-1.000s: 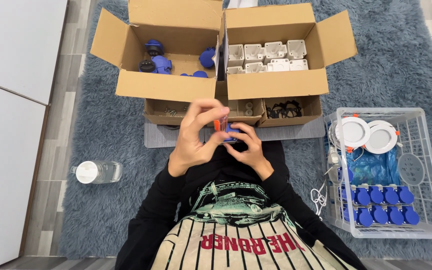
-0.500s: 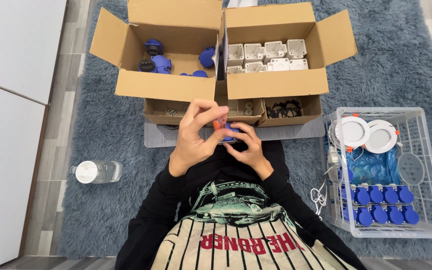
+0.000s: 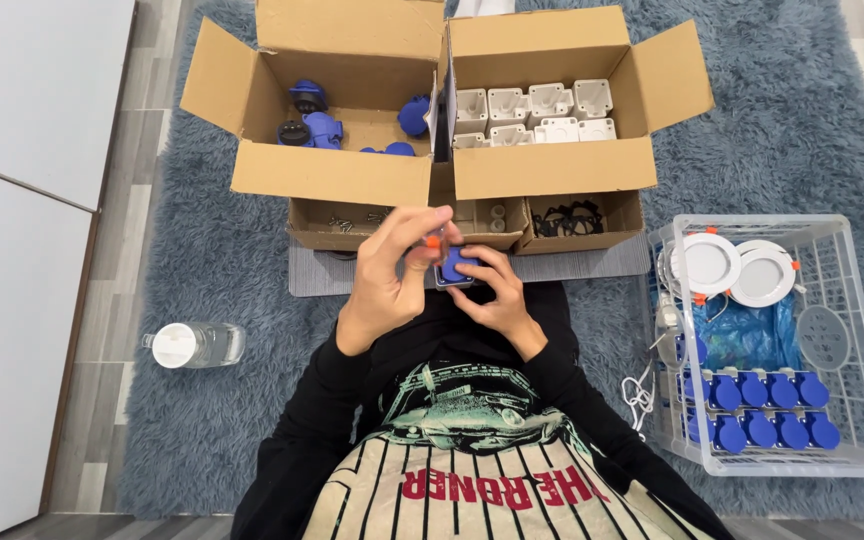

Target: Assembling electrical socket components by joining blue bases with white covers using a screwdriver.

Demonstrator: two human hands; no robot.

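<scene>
My right hand grips a small blue socket part in front of my chest, above the grey rug. My left hand pinches a thin orange-handled tool upright over that part; its tip is hidden by my fingers. Both hands touch over the piece, just in front of the shallow trays.
Two open cardboard boxes stand ahead: the left box holds blue parts, the right box holds white housings. Shallow trays carry screws and black rings. A clear crate at right holds blue assemblies and white round lamps. A water bottle lies left.
</scene>
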